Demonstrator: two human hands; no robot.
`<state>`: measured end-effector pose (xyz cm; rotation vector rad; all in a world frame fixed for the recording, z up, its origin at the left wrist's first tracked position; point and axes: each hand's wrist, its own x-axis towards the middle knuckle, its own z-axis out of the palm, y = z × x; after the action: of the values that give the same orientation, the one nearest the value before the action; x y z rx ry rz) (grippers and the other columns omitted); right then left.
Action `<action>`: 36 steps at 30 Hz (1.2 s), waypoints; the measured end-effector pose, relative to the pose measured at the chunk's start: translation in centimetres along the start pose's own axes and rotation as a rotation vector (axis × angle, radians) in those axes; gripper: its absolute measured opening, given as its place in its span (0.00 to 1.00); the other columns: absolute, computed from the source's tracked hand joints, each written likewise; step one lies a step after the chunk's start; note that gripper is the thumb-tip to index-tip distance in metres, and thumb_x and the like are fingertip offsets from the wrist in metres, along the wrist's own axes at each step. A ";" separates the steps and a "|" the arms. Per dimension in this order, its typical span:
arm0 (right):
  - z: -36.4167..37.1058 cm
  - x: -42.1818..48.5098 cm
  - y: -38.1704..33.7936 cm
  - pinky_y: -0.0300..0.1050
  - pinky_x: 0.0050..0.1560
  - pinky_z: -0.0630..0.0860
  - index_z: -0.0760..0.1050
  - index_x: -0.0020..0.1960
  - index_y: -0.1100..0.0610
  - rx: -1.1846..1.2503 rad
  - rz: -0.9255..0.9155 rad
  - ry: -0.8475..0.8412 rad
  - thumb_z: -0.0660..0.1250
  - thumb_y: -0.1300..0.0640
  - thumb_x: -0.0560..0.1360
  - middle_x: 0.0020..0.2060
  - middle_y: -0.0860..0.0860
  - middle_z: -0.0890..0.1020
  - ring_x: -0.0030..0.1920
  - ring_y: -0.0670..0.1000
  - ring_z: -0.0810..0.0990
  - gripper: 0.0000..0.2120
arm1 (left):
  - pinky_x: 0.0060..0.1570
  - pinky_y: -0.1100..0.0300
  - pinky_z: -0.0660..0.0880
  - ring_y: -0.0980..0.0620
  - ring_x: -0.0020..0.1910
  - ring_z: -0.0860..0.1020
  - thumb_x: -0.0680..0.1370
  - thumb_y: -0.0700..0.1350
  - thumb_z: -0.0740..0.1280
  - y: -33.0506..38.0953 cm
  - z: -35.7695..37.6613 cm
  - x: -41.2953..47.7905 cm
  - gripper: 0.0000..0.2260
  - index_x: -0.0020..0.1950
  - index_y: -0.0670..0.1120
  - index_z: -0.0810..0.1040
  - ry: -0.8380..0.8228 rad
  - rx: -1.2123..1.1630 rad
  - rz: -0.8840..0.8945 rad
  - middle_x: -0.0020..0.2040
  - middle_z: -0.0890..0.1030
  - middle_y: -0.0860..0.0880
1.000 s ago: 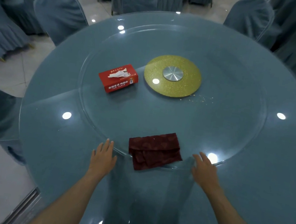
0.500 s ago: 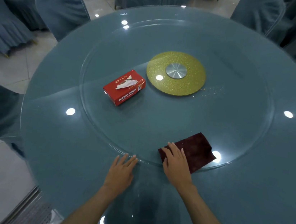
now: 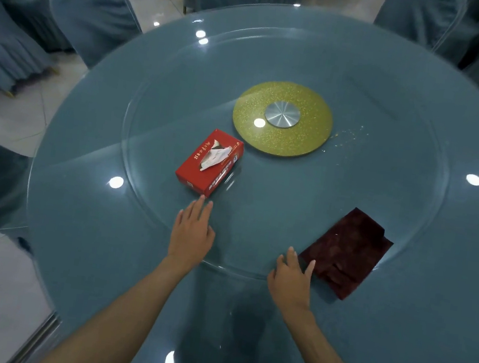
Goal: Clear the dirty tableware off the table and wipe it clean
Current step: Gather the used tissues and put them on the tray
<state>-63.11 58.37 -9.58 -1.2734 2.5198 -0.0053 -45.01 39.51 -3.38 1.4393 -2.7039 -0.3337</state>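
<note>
Head view: the dark red cloth [image 3: 348, 250] lies on the blue glass worktop [image 3: 434, 313], toward the person's right. The right hand [image 3: 291, 276] sits just beside its near edge, fingers loosely spread and holding nothing. The left hand [image 3: 191, 236] lies flat, fingers straight and together, tips just short of the red tissue box [image 3: 210, 162].

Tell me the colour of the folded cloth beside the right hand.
Dark maroon red, faintly mottled: the folded cloth on the round glass turntable, head view.

I count one red tissue box [image 3: 208, 162], one dark red cloth [image 3: 344, 251], one gold disc [image 3: 307, 143], and two hands: left hand [image 3: 191, 236], right hand [image 3: 290, 279].
</note>
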 end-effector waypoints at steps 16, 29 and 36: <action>-0.9 1.5 5.8 0.67 0.68 0.69 0.83 0.49 0.74 -0.071 0.006 -0.099 0.55 0.56 0.66 0.59 0.75 0.79 0.59 0.71 0.82 0.26 | 0.74 0.37 0.62 0.36 0.77 0.62 0.72 0.69 0.72 2.1 -0.9 9.2 0.52 0.84 0.50 0.47 -0.185 -0.224 -0.424 0.79 0.59 0.38; -3.0 1.4 7.7 0.65 0.76 0.59 0.71 0.75 0.62 0.023 0.069 -0.045 0.67 0.59 0.76 0.80 0.61 0.62 0.79 0.58 0.65 0.27 | 0.62 0.46 0.76 0.45 0.70 0.72 0.65 0.67 0.78 1.8 -3.7 3.0 0.55 0.82 0.45 0.55 -0.008 -0.445 -0.341 0.72 0.69 0.48; -4.5 -3.3 0.1 0.64 0.69 0.73 0.71 0.76 0.59 0.258 -0.161 0.100 0.70 0.64 0.73 0.77 0.61 0.69 0.74 0.61 0.72 0.30 | 0.69 0.52 0.69 0.50 0.77 0.64 0.67 0.63 0.80 -1.4 -6.2 -7.6 0.56 0.84 0.48 0.51 0.101 -0.510 -0.345 0.79 0.62 0.51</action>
<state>-62.64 60.37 -4.43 -1.3928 2.3927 -0.4262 -38.64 44.07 2.77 1.6780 -2.0642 -0.8655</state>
